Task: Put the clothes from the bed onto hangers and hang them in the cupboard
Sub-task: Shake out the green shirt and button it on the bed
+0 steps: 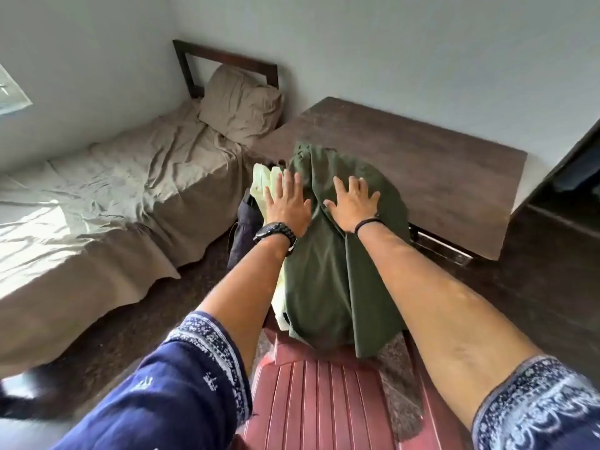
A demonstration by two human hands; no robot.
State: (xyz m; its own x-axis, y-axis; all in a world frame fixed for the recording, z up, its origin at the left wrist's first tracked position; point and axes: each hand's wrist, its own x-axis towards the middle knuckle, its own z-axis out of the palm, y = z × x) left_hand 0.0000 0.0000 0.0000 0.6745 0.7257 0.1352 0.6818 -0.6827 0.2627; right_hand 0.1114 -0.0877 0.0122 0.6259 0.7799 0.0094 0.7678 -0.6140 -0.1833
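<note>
Two hands lie flat on one pile of clothes, and neither grip closes on anything. My left hand (287,204) has its fingers straight and spread wide, the palm pressing where the pale green garment (264,181) meets the dark green garment (328,271). My right hand (352,203) is likewise wide open, fingers splayed, resting on the upper part of the dark green garment. A black watch (276,232) sits on my left wrist and a thin black band (368,224) on my right.

The dark green garment is draped over the back of a red plastic chair (311,394). Its long axis runs from the far end, near the surface, down toward me, with the lower hem hanging over the chair seat. The pale green garment lies under it on the left, with only its edges showing. A dark cloth (242,228) hangs at the chair's left side.

The bed (107,190), with a beige sheet and a pillow (240,103), stands to the left, apart from the chair. A dark wooden surface (422,164) stands just beyond the pile. A dark cupboard edge (565,177) shows at the right.
</note>
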